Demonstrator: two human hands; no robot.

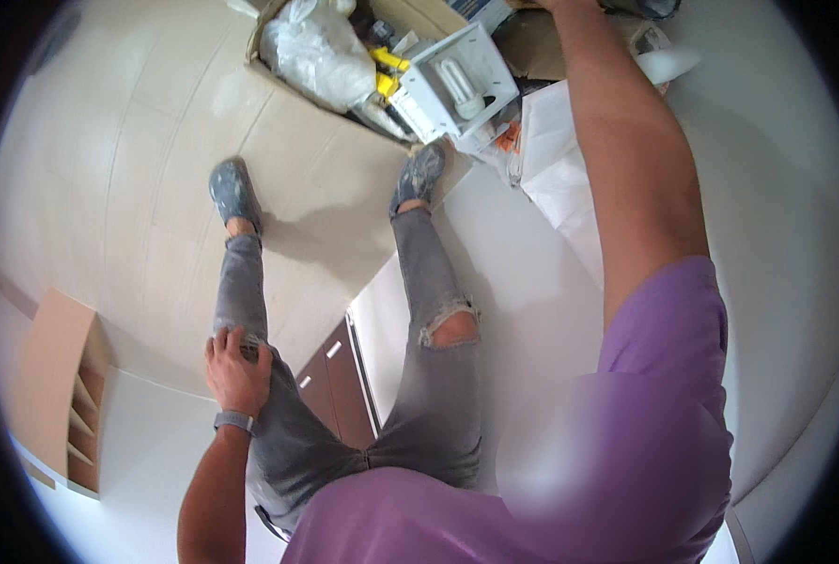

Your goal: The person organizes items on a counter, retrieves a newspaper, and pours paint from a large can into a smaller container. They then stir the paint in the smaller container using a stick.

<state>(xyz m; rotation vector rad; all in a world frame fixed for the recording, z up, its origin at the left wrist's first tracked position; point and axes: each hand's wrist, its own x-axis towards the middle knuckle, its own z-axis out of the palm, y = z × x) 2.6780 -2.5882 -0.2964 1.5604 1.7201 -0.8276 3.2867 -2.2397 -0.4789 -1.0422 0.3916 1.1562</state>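
My left hand (238,370), with a grey watch on its wrist, rests on my left knee, its fingers stretched over the torn grey jeans (297,414). It holds nothing. My right arm reaches far forward, and only a sliver of my right hand (543,4) shows at the top edge, its fingers cut off from view. Near that arm a grey-white open housing (426,83) sits tilted, with a white spiral-tube energy-saving bulb (460,86) inside. Just below the right hand lies a brown cardboard piece (529,47).
A cardboard box (267,21) at the top holds a clear plastic bag (316,52) and yellow-handled items (388,68). White sheeting (556,160) hangs beside my right arm. My shoes stand on tiled floor (156,122). A wooden shelf unit (48,385) is at far left.
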